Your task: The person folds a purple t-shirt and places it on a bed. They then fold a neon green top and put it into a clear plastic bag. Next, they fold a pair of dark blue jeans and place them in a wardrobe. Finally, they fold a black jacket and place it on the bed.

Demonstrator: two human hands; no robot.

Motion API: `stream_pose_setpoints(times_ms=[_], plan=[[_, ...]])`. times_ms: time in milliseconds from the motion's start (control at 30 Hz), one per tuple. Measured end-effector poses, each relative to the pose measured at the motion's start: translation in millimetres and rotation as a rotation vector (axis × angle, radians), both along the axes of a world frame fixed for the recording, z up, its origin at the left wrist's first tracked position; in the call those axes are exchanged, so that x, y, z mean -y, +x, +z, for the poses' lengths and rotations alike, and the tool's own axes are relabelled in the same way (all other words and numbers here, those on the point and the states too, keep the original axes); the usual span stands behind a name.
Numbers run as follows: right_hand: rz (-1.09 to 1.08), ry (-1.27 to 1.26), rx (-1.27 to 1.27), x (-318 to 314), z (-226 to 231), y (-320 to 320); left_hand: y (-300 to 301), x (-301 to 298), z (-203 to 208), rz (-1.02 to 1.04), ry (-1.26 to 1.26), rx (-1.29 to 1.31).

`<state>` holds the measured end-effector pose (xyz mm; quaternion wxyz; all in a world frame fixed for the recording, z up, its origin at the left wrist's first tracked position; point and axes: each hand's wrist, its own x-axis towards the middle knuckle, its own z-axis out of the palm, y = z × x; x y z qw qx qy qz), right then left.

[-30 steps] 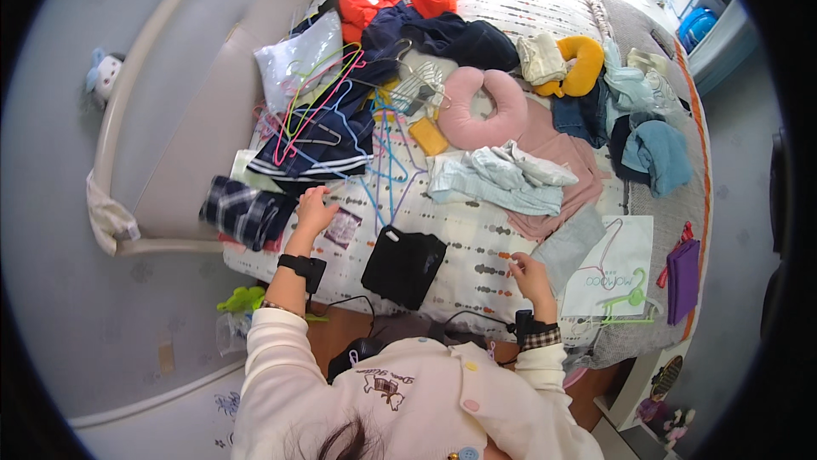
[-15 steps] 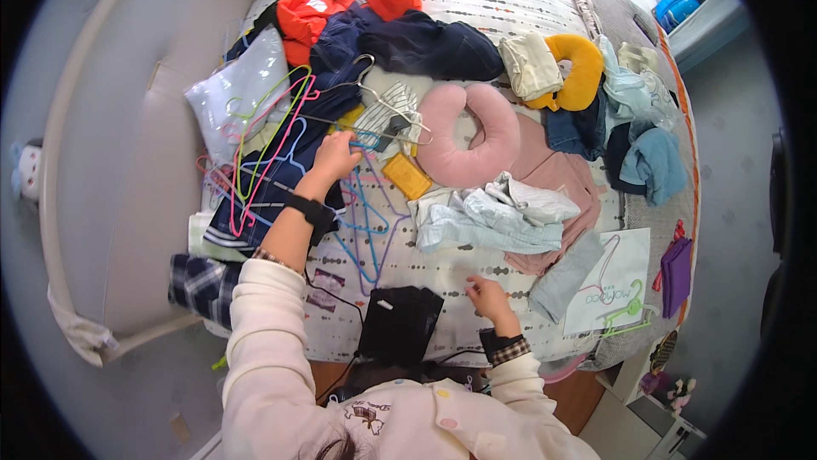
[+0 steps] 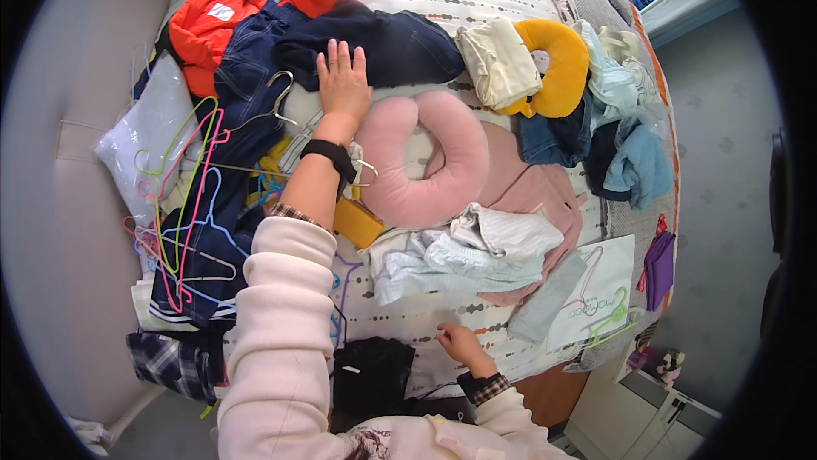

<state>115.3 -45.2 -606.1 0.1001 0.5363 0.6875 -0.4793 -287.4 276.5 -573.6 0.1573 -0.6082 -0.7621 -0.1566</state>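
My left hand (image 3: 344, 85) reaches far forward with its fingers stretched and slightly spread, at the near edge of the dark navy trousers (image 3: 383, 43); whether it touches them I cannot tell. Just right of its wrist is the pink U-shaped neck pillow (image 3: 470, 145). A white hanger (image 3: 368, 172) and a yellow pouch (image 3: 357, 222) lie partly hidden by that forearm. Near the bed's front edge, my right hand (image 3: 466, 349) hovers with loosely bent fingers, holding nothing. Pale, crumpled clothes (image 3: 459, 260) lie beyond it, and a black folded item (image 3: 373, 372) is to its left.
Pink, green and blue hangers (image 3: 180, 230) are piled at left beside a clear plastic bag (image 3: 153, 137). An orange jacket (image 3: 200, 39) lies at the far left. A yellow neck pillow (image 3: 562, 60), folded clothes and a purple item (image 3: 659, 268) line the right side.
My left hand has let go of the blue hanger and moved forward to the navy trousers, its fingers spreading. The view has shifted; my right hand stays near the bed's front.
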Motion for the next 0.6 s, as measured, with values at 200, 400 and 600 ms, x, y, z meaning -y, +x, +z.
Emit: stream_pose_setpoints(times_ms=[200, 400, 600], plan=[[-0.049, 0.015, -0.052, 1, -8, 7, 26, -21, 40, -0.055, -0.230, 0.464], [-0.732, -0.210, -0.734, -67, 49, -11, 129, 116, 137, -0.634, 0.231, 0.317], [-1.294, -0.338, -1.454, -57, 104, 23, 204, 285, 107, -0.807, -0.354, 0.553]])
